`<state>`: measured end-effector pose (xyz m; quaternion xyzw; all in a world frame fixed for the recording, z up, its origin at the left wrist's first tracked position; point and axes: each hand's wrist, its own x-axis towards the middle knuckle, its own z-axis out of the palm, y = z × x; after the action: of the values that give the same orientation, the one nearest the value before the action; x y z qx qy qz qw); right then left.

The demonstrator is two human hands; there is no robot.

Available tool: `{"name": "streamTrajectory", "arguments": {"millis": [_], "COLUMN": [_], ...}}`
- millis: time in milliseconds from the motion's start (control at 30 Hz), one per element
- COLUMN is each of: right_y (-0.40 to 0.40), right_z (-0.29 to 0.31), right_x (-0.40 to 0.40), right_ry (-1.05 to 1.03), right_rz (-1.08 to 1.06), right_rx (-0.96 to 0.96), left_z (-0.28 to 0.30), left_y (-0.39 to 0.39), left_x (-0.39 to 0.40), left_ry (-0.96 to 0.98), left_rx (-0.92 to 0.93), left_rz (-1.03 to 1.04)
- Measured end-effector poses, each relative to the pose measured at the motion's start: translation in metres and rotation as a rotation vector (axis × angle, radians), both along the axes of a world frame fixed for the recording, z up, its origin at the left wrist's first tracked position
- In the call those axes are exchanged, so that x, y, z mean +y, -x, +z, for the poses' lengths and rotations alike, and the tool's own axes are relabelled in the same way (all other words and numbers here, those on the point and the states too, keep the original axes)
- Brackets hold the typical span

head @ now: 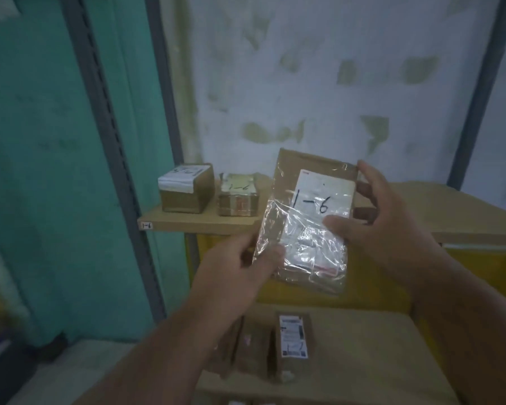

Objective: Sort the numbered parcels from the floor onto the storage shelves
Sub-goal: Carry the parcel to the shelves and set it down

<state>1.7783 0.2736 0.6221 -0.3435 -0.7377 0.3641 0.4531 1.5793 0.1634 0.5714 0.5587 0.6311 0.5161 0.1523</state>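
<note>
Nearest you, low in the head view: lower shelf (pixel 362 340) with a few brown boxes, one upright box (pixel 293 340) with a printed label and a handwritten number I can't read for sure.

Above that, your hands. Left hand (pixel 240 267) pinches the lower left corner of the parcel (pixel 307 223), thumb on the front, fingers curled behind. Right hand (pixel 371 217) grips the right edge, thumb (pixel 338 226) pressed on the front film, fingers (pixel 368 173) wrapped round the top right corner. Both hands are grasping it, nothing released.

Parcel: flat brown envelope in crinkly clear film, white label (pixel 323 197) marked "1-6". It's in the air, face toward you, tilted slightly, in front of the upper shelf (pixel 193 222) and not touching it.

Behind it: the upper shelf edge carries a small tag (pixel 146 225) that reads "1-6". Two boxes sit on it at the left, a taped box (pixel 186 188) and a smaller box (pixel 238 197) with "1-6" on top. The board right of those looks free, though the parcel hides part of it.

Step, as I judge it: number read and matched to the tag, placement pending. The next move calls for pushing the parcel forward over the shelf edge and laying it beside the smaller box, label up. The film looks slick, so keep the right grip until it's down, then let go with both.

Far back: stained white wall, grey uprights, green panel left.
</note>
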Motion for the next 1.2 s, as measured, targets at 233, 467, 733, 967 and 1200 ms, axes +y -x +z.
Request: {"name": "streamTrajectory", "arguments": {"millis": [233,467,733,967,1200], "right_y": [0.003,0.014,0.048,0.053,0.046], "right_z": [0.026,0.065,0.06,0.05,0.058], "right_x": [0.05,0.13,0.202,0.22,0.188], "right_ry": [-0.011,-0.094,-0.106,-0.081,-0.4], "right_rz": [-0.132,-0.16,-0.05,0.069,-0.102], "right_rx": [0.072,-0.124,-0.305,-0.309,-0.496], "left_z": [0.047,0.084,0.082,0.086,0.073], "left_y": [-0.003,0.007,0.019,0.019,0.007], "left_x": [0.04,0.104,0.162,0.169,0.157], "left_ry": [-0.1,0.051,0.155,0.263,0.15], "left_rx": [0.151,0.275,0.404,0.438,0.495], "left_rz": [0.059,-0.013,0.226,0.333,0.455]}}
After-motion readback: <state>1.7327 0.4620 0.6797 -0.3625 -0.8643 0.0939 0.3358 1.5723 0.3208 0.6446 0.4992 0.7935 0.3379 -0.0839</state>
